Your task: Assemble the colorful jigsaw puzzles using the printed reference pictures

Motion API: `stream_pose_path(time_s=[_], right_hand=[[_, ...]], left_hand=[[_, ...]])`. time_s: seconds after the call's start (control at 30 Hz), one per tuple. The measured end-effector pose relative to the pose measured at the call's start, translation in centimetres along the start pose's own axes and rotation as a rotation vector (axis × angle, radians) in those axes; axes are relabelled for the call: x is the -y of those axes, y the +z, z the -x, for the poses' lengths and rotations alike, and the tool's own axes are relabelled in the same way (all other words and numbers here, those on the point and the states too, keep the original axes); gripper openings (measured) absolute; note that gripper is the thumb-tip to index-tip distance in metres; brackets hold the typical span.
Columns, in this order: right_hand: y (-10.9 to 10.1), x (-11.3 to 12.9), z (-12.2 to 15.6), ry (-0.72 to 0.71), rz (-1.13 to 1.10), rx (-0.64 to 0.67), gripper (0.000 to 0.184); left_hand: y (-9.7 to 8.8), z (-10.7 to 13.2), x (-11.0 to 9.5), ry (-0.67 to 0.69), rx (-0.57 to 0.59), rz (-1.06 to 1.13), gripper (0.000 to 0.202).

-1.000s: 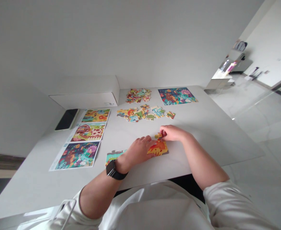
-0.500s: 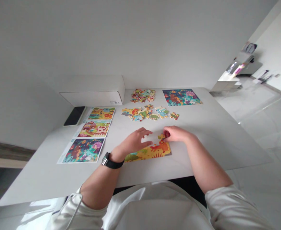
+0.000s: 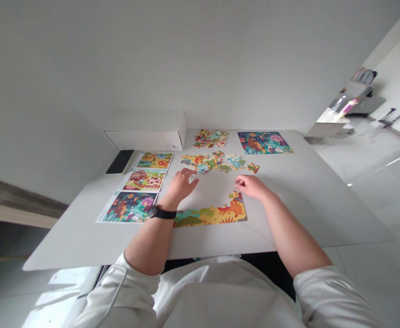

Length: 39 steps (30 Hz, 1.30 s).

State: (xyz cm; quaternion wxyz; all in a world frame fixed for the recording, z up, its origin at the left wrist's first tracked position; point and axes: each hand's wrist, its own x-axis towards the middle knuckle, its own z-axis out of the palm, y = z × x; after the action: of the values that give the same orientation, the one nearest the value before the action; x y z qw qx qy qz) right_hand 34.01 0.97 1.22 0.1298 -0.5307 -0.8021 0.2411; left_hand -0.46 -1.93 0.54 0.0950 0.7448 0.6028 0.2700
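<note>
A partly joined strip of yellow and green puzzle lies on the white table close to me. My left hand, with a black watch on the wrist, hovers open with fingers spread just short of the loose pieces. Beside the strip's upper right corner, my right hand rests with its fingers curled loosely; nothing shows in it.
A second pile of pieces and a finished blue puzzle lie at the far side. Three picture cards run down the left, beside a black phone and a white box. The table's edge is at my chest.
My left hand lifted off the joined strip and moved forward toward the loose pieces, uncovering the strip. My right hand drew slightly away from the strip's corner. The camera tilted up.
</note>
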Motion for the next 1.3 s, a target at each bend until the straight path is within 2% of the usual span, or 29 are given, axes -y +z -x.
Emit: stream_pose_path(time_s=[0.27,0.47,0.73,0.83,0.93,1.03,1.1,1.17,1.23,1.3], right_hand=[[0.9,-0.7,-0.6,0.007,-0.011,-0.052,0.012],[1.2,-1.1,-0.7,0.014,-0.004,-0.066,0.011],[1.1,-1.0,-0.9,0.025,-0.032,-0.114,0.004],[0.9,-0.8,-1.0,0.039,-0.040,-0.085,0.005],[0.4,-0.4,-1.3,0.070,-0.020,-0.045,0.006],[-0.7,0.2,-2.2,0.129,0.007,0.089,0.013],[-2.0,0.7,-3.2,0.170,-0.003,0.250,0.021],[-3.5,1.1,-4.4,0.190,-0.032,0.358,0.028],[-4.9,1.4,-5.8,0.163,-0.048,0.291,0.033],[-5.6,1.6,-7.1,0.124,-0.039,0.123,0.034]], left_hand=[[1.3,0.5,-0.6,0.106,0.163,-0.162,0.031],[1.4,0.9,-1.0,0.089,0.193,-0.229,0.040],[1.5,0.7,-0.9,0.076,0.230,-0.263,0.041],[1.1,0.3,-0.9,0.078,0.293,-0.269,0.046],[0.0,-0.9,-1.1,0.108,0.415,-0.280,0.052],[-1.3,-2.9,-1.5,0.099,0.516,-0.273,0.048],[-2.0,-4.3,-2.0,0.039,0.480,-0.266,0.042],[-2.4,-5.5,-2.7,-0.007,0.334,-0.255,0.037],[-2.6,-6.3,-3.1,-0.043,0.145,-0.230,0.032],[-2.5,-6.7,-3.1,-0.065,0.023,-0.194,0.030]])
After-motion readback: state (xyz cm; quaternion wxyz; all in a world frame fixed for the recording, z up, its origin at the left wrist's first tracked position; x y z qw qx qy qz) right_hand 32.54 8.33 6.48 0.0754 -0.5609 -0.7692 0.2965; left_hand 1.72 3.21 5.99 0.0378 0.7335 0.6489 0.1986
